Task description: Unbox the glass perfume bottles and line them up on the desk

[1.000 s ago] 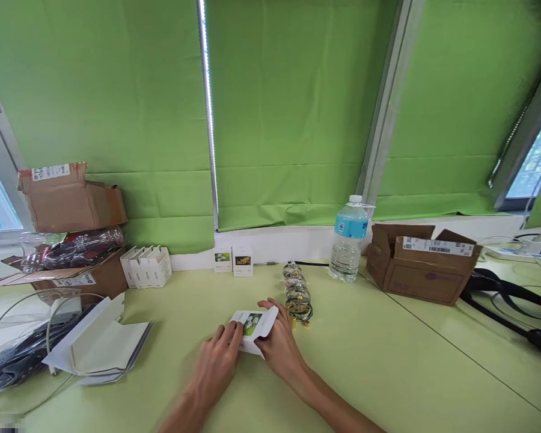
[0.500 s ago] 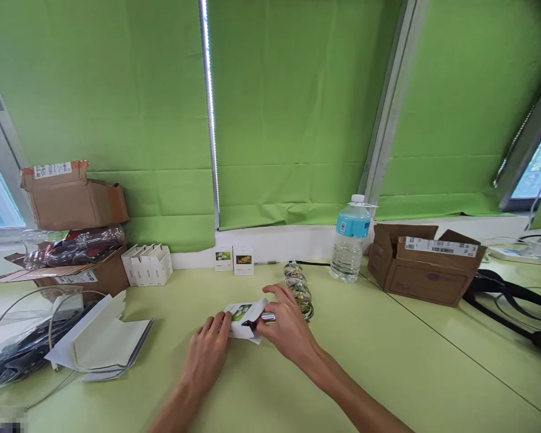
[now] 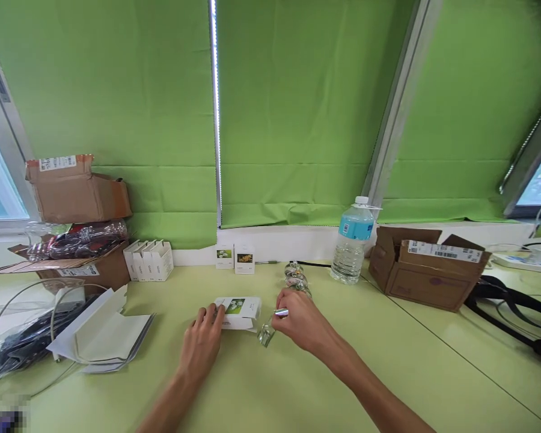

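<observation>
A small white carton (image 3: pixel 247 308) with a green-and-white flower picture lies flat on the table, its right end open. My left hand (image 3: pixel 202 334) grips the carton's left end, fingers bent over its top. Just right of the open end, my right hand (image 3: pixel 300 316) pinches a small clear glass bottle (image 3: pixel 265 334) by its shiny silver cap, tilted with its base toward the carton. Behind my right hand stands a row of similar glass bottles (image 3: pixel 295 276), partly hidden by the hand.
Two small picture cartons (image 3: pixel 244 260) stand by the wall, with several white cartons (image 3: pixel 149 261) farther left. A large water bottle (image 3: pixel 349 258) and an open cardboard box (image 3: pixel 433 273) are at right. Papers (image 3: pixel 103 337), a bagged cable (image 3: pixel 22 337) and stacked brown boxes (image 3: pixel 79 195) occupy the left.
The glass bottle has come out of the carton's right end, drawn rightward by my right hand. My left hand stays on the carton, which has shifted slightly left.
</observation>
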`<state>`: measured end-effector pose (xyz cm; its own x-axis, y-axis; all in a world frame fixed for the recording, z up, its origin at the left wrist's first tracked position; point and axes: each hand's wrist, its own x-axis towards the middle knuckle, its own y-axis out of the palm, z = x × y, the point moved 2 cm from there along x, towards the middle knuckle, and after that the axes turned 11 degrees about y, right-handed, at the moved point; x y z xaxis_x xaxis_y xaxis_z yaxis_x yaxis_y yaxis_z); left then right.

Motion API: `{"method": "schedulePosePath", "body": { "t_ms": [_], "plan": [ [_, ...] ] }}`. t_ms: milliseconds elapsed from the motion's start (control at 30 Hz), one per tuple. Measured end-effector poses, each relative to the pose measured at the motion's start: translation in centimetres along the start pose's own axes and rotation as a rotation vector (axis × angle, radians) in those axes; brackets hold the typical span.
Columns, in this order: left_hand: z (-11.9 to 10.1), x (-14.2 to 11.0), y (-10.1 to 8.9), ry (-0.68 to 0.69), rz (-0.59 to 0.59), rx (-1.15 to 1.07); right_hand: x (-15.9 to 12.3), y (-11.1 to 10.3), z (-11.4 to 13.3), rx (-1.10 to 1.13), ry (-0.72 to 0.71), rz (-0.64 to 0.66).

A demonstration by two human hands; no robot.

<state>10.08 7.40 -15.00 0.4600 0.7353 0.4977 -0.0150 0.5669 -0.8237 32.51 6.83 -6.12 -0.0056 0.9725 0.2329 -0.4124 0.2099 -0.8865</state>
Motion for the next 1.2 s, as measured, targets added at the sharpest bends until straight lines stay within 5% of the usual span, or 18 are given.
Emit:
{"method": "schedulePosePath", "body": {
  "t_ms": [300,533,833,1200],
  "plan": [
    [-0.3,0.2,0.0,0.027,-0.005,-0.006,-1.1,0.7,0.9,-0.152,0.004,0.046],
    [-2.8,0.4,-2.6,0.237,-0.22,-0.397,-1.8,0.6,1.6,-0.296,-0.022,0.074],
    [-6.8,0.3,-3.4,-0.055,0.071,-0.994,-2.0,1.0,2.0,-0.348,-0.069,0.083],
    [-5.9,0.4,-2.7,-0.121,0.091,-1.078,-1.8,0.6,1.1,-0.087,-0.088,0.175]
  ]
}}
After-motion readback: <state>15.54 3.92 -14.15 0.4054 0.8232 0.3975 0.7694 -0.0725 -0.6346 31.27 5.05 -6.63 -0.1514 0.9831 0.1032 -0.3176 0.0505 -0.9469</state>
